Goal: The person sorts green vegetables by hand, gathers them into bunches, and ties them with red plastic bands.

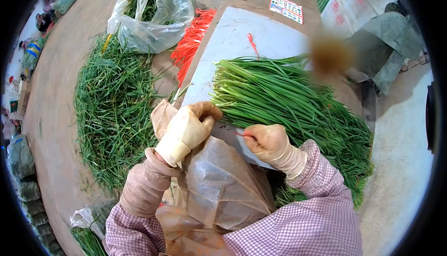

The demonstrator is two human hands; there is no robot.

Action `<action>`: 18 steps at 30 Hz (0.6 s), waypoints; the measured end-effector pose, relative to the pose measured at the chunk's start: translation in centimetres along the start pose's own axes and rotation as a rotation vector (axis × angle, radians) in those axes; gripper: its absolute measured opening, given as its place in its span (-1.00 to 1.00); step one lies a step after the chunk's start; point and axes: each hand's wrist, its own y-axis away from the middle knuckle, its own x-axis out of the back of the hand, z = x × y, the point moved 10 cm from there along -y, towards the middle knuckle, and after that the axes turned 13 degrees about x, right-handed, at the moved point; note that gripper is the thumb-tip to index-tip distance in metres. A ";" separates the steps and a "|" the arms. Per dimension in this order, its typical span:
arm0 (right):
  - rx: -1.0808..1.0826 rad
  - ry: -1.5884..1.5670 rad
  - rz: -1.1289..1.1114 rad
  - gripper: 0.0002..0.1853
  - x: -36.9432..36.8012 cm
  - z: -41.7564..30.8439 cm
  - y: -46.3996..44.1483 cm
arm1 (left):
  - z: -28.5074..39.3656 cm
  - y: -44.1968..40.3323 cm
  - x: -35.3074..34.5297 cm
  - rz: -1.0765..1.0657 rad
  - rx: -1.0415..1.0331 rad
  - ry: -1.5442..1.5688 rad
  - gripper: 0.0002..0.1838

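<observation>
A thick heap of long green stalks with pale cut ends, like garlic chives (270, 88), lies across the pale-topped table (233, 30). At the near corner of the cut ends is my left hand (191, 123), in a pale glove. Its fingers are curled and pressed together, hiding whatever is in them. My gloved right hand (270, 145) is closed at the table's near edge, below the stalks. A bit of red tie (239, 134) pokes out from its thumb and finger. Another red tie (252, 44) lies on the tabletop beyond the stalks.
Many red ties (192, 39) hang along the table's left edge. Loose green trimmings (116, 116) cover the floor at left, beside a clear plastic bag (156, 28) of greens. A brown plastic apron (223, 181) covers my lap. A printed sheet (286, 8) lies at the far edge.
</observation>
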 end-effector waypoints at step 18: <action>-0.487 -0.256 0.209 -0.94 5.3 3.4 -2.0 | 6.0 -0.7 -6.0 -0.295 -0.088 0.275 -0.75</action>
